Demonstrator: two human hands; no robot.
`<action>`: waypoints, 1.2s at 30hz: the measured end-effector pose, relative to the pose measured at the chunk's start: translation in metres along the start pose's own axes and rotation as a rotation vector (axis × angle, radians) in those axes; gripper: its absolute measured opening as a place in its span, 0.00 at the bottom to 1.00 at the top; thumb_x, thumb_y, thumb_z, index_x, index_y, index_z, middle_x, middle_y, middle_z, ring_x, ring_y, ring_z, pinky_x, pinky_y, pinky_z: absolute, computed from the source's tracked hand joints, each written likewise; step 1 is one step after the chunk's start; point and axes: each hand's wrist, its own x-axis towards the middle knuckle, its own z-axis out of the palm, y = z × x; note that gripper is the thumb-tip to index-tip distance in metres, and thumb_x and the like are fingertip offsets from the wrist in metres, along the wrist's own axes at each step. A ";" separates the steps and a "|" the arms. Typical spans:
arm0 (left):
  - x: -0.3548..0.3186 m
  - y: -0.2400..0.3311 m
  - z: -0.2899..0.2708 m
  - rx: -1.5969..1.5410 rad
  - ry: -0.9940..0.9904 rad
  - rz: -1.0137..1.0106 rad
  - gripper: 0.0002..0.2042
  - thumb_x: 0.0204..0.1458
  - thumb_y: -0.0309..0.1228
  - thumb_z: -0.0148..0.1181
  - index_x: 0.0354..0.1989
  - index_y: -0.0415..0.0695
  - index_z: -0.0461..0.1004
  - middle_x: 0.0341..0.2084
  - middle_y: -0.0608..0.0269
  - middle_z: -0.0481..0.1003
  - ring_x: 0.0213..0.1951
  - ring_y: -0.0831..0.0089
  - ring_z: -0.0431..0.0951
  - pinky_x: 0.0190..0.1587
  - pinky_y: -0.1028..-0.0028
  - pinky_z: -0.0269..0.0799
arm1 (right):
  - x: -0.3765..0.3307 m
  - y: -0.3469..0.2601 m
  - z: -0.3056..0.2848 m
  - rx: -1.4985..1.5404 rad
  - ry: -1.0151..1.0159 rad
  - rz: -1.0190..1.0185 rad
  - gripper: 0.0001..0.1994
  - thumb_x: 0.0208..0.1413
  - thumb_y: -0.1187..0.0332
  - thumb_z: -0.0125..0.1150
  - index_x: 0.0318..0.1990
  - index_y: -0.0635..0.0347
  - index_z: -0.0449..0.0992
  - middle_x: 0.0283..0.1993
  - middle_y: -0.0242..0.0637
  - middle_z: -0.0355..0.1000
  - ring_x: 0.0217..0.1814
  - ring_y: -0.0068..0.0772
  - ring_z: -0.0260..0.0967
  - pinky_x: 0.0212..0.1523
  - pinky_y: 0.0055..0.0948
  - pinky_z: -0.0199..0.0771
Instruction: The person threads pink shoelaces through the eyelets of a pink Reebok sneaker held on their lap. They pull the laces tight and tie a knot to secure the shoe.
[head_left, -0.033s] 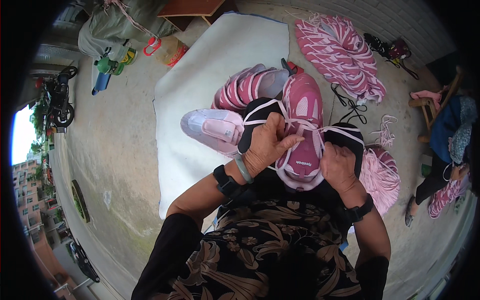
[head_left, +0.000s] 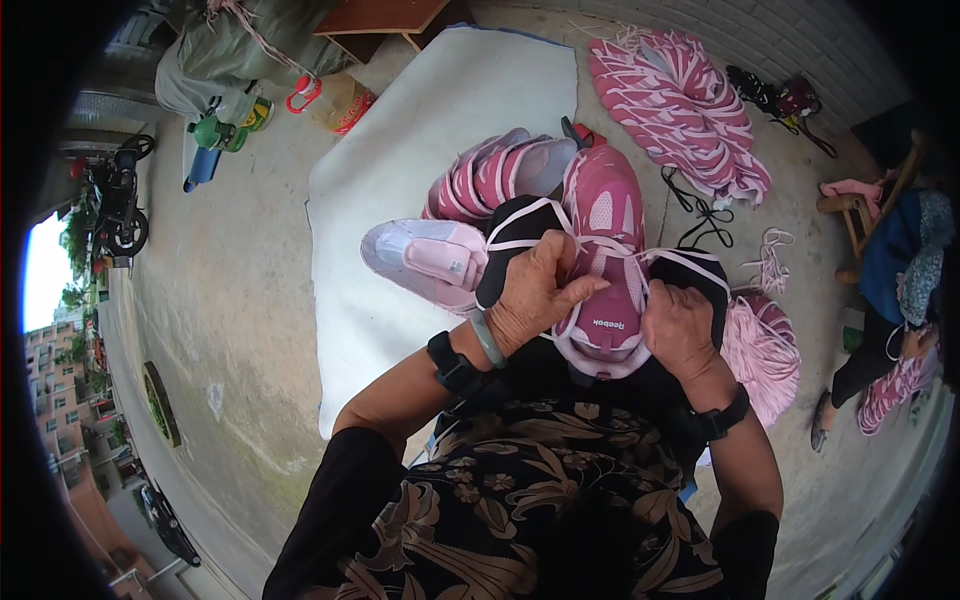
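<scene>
A pink shoe upper (head_left: 605, 290) with a pale lace (head_left: 610, 243) across its front lies over my lap, its tongue and heel opening toward me. At its left edge is my left hand (head_left: 540, 285), fingers curled round the side and thumb lying over the tongue. My right hand (head_left: 680, 325) is closed against the right edge; its fingertips, and whatever they pinch, are hidden. Lace ends stretch over my dark-clothed knees on both sides. Another pale-lined shoe upper (head_left: 410, 258) lies left of my knee. Behind it is a row of nested pink uppers (head_left: 480, 175).
A white sheet (head_left: 400, 140) covers the ground ahead. Bundled laced uppers (head_left: 680, 110) lie far right, with a black cord (head_left: 705, 220) nearer. Pink laces (head_left: 755, 360) sit beside my right knee. Bottles (head_left: 340, 100) stand far left. Another person (head_left: 890, 290) sits at the right with pink uppers.
</scene>
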 end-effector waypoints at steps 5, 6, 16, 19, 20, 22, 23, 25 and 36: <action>0.000 0.001 0.007 0.106 -0.010 0.146 0.22 0.41 0.32 0.67 0.43 0.39 0.66 0.21 0.56 0.70 0.24 0.64 0.75 0.28 0.71 0.71 | -0.006 -0.002 -0.007 0.036 -0.009 -0.012 0.10 0.38 0.72 0.54 0.31 0.63 0.67 0.21 0.39 0.66 0.21 0.40 0.65 0.27 0.35 0.64; -0.001 0.003 0.007 0.144 -0.013 0.139 0.21 0.42 0.32 0.66 0.43 0.38 0.66 0.23 0.55 0.72 0.25 0.63 0.75 0.28 0.70 0.71 | -0.009 -0.004 -0.008 0.058 -0.016 0.002 0.10 0.38 0.72 0.54 0.31 0.63 0.66 0.21 0.39 0.66 0.21 0.40 0.65 0.27 0.35 0.63; 0.000 0.011 0.004 0.517 -0.132 0.066 0.18 0.46 0.34 0.56 0.41 0.33 0.67 0.21 0.52 0.74 0.23 0.55 0.76 0.25 0.65 0.72 | 0.039 -0.024 -0.031 0.273 0.145 0.099 0.05 0.45 0.71 0.56 0.31 0.60 0.71 0.26 0.40 0.69 0.28 0.42 0.69 0.29 0.35 0.69; 0.008 0.017 0.007 0.591 -0.258 -0.027 0.17 0.44 0.31 0.54 0.41 0.33 0.66 0.21 0.51 0.74 0.23 0.55 0.76 0.25 0.65 0.72 | 0.053 -0.038 -0.002 0.350 0.159 0.129 0.05 0.45 0.70 0.56 0.30 0.59 0.71 0.28 0.39 0.69 0.29 0.43 0.69 0.29 0.34 0.70; 0.009 0.017 0.008 0.594 -0.270 -0.018 0.18 0.44 0.31 0.54 0.41 0.32 0.65 0.21 0.50 0.74 0.24 0.55 0.76 0.26 0.65 0.72 | 0.055 -0.039 0.008 0.298 0.126 0.155 0.05 0.45 0.70 0.56 0.31 0.59 0.71 0.28 0.39 0.69 0.29 0.43 0.69 0.29 0.34 0.70; 0.009 0.015 0.008 0.602 -0.294 -0.004 0.18 0.43 0.30 0.53 0.42 0.31 0.64 0.20 0.49 0.74 0.24 0.54 0.76 0.27 0.64 0.72 | 0.058 -0.042 0.022 0.199 0.057 0.204 0.06 0.46 0.69 0.56 0.31 0.58 0.71 0.28 0.39 0.69 0.29 0.42 0.70 0.29 0.35 0.71; 0.009 0.015 0.007 0.562 -0.278 -0.015 0.17 0.43 0.29 0.53 0.41 0.32 0.65 0.20 0.49 0.74 0.25 0.53 0.76 0.28 0.64 0.72 | 0.057 -0.043 0.023 0.176 0.054 0.216 0.06 0.46 0.68 0.56 0.31 0.58 0.71 0.28 0.39 0.69 0.29 0.42 0.70 0.29 0.35 0.71; 0.010 0.014 0.006 0.479 -0.245 -0.032 0.16 0.42 0.27 0.52 0.40 0.33 0.66 0.20 0.48 0.73 0.26 0.52 0.75 0.30 0.62 0.72 | 0.055 -0.045 0.023 0.126 0.047 0.240 0.06 0.46 0.68 0.57 0.31 0.57 0.71 0.27 0.38 0.68 0.29 0.41 0.70 0.28 0.34 0.71; 0.009 -0.019 0.001 0.150 -0.187 0.070 0.14 0.39 0.21 0.48 0.37 0.38 0.71 0.21 0.45 0.72 0.28 0.49 0.74 0.31 0.63 0.71 | 0.053 -0.048 0.030 -0.096 -0.063 0.078 0.06 0.43 0.72 0.53 0.30 0.59 0.70 0.28 0.39 0.68 0.26 0.38 0.71 0.24 0.32 0.72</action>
